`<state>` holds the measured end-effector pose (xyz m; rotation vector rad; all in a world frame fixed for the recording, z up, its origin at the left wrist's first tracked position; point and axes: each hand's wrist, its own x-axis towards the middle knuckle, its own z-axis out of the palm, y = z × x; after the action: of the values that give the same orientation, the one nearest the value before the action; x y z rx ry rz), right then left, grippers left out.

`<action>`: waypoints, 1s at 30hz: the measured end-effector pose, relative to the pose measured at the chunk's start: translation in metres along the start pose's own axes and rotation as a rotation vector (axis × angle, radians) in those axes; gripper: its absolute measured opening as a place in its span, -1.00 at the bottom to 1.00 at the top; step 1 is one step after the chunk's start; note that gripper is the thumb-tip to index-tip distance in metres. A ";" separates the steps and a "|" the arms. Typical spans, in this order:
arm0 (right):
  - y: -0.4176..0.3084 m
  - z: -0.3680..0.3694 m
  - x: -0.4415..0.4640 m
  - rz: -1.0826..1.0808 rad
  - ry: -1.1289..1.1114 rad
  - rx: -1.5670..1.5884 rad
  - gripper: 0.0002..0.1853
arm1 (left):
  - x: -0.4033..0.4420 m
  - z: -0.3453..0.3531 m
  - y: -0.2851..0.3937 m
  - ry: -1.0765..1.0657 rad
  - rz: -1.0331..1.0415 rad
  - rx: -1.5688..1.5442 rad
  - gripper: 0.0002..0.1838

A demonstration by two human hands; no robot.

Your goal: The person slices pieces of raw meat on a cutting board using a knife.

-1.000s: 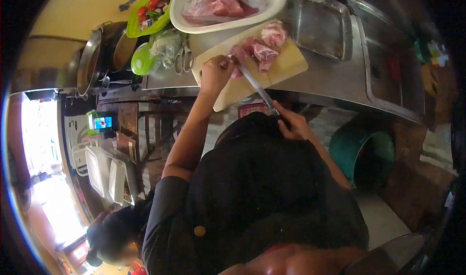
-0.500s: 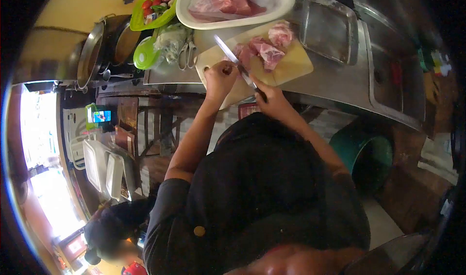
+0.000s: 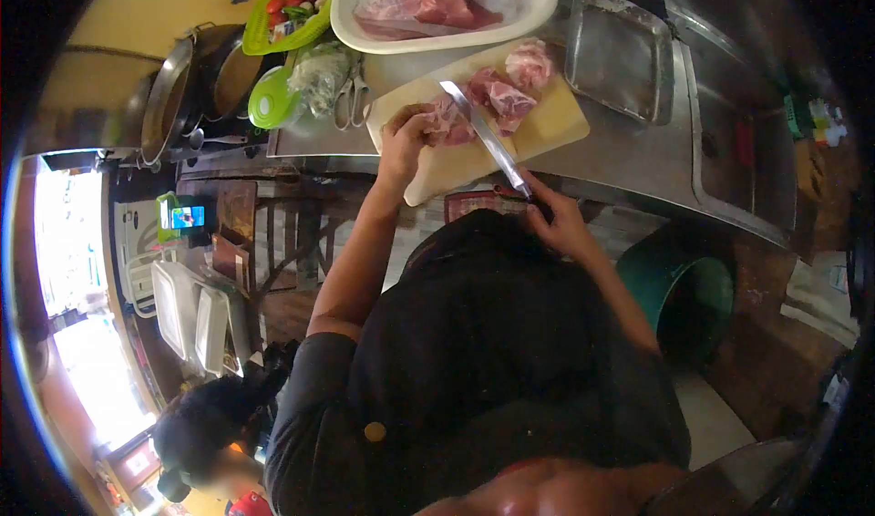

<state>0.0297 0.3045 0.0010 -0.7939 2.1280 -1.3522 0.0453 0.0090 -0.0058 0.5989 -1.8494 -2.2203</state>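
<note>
My right hand (image 3: 558, 217) is closed round the dark handle of a long knife (image 3: 497, 147). Its blade points up and left across the cutting board (image 3: 556, 131), alongside a piece of raw meat (image 3: 451, 126). My left hand (image 3: 406, 140) grips the left side of that piece, its fingers bent over the edge. Further right on the board lie two more chunks of raw meat, a middle chunk (image 3: 501, 98) and a paler, fattier chunk (image 3: 530, 64).
Behind the board stands a white tub (image 3: 342, 15) of large meat cuts. Left of it are a green basket (image 3: 260, 40) of vegetables, scissors (image 3: 344, 110) and a plastic bag (image 3: 321, 78). A metal tray (image 3: 620, 56) and sink (image 3: 729, 165) lie right. A person (image 3: 214, 434) is lower left.
The knife and my right hand have moved right and closer to my body. My left hand has shifted slightly left, its fingers now on the meat piece, which shows more fully.
</note>
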 end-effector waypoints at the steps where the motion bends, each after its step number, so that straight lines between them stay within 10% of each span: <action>1: -0.001 -0.001 -0.002 -0.029 0.014 -0.012 -0.39 | 0.000 -0.003 0.003 0.015 0.008 0.159 -0.72; 10: 0.004 -0.004 -0.008 -0.126 0.035 -0.048 -0.41 | -0.006 0.035 0.033 0.013 0.211 1.225 -0.60; 30: 0.011 0.010 -0.025 -0.179 -0.072 -0.197 -0.36 | -0.010 0.001 0.002 -0.045 0.117 0.770 -0.66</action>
<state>0.0525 0.3194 -0.0102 -1.1187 2.1996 -1.1916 0.0533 0.0136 -0.0016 0.5219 -2.6688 -1.4018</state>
